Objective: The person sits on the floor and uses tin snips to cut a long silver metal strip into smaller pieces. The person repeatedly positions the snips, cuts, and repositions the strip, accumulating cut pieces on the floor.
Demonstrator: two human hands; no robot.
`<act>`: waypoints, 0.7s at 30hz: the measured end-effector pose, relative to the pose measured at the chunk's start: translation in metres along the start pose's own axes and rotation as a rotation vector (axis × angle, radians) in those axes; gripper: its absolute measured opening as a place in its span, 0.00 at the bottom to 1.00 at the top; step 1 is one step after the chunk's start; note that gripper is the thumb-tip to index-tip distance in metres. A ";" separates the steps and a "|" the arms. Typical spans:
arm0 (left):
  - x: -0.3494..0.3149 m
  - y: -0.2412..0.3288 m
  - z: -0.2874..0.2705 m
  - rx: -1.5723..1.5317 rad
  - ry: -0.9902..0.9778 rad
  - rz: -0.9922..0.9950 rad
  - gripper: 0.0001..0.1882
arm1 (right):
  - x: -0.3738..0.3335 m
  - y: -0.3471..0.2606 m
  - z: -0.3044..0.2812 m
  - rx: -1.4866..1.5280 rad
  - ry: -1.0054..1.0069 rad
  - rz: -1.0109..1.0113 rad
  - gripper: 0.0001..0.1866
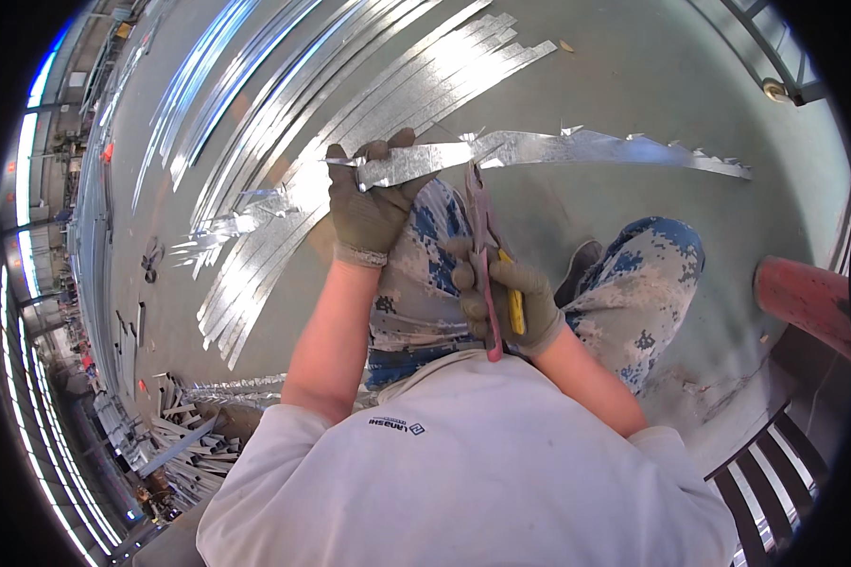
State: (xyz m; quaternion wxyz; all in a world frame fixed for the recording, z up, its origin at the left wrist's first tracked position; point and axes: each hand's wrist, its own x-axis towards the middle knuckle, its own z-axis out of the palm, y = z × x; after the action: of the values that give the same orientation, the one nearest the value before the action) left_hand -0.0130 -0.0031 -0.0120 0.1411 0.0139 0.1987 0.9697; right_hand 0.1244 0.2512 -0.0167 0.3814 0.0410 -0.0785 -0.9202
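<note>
A long shiny sheet-metal strip (539, 148) with small bent-up tabs along its upper edge runs to the right from my left hand (371, 215). That gloved hand grips its left end, the fingers curled around the metal above my knee. In my gloved right hand (534, 300) is a pair of tin snips (480, 213) with worn reddish handles, held upright. A yellow piece (515, 307) shows beside the handles; whether it belongs to the snips I cannot tell. The jaws meet the strip's lower edge, and whether they are open or closed around it is unclear.
Many flat metal strips (255, 274) lie fanned out on the floor ahead and to the left. Scissors (151, 260) lie further left, near a heap of metal offcuts (189, 444). At the right stand a red cylinder (804, 302) and a dark slatted chair (771, 477).
</note>
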 end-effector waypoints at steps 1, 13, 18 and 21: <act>0.000 -0.001 -0.002 0.019 -0.004 -0.007 0.38 | -0.001 -0.001 0.001 -0.005 -0.002 -0.005 0.38; 0.001 -0.001 -0.002 -0.085 0.064 0.010 0.40 | -0.025 -0.011 -0.003 -0.884 0.650 -0.028 0.29; 0.000 -0.002 -0.005 -0.098 0.046 0.025 0.39 | -0.024 -0.016 0.003 -1.107 0.736 -0.061 0.30; 0.000 0.000 -0.009 -0.056 -0.020 0.012 0.39 | -0.019 -0.012 0.017 -1.164 0.765 -0.131 0.25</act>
State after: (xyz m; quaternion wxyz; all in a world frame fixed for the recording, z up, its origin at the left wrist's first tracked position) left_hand -0.0136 -0.0064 -0.0203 0.1373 0.0207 0.1700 0.9756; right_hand 0.1272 0.2752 -0.0015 0.2861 0.1558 0.5697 -0.7545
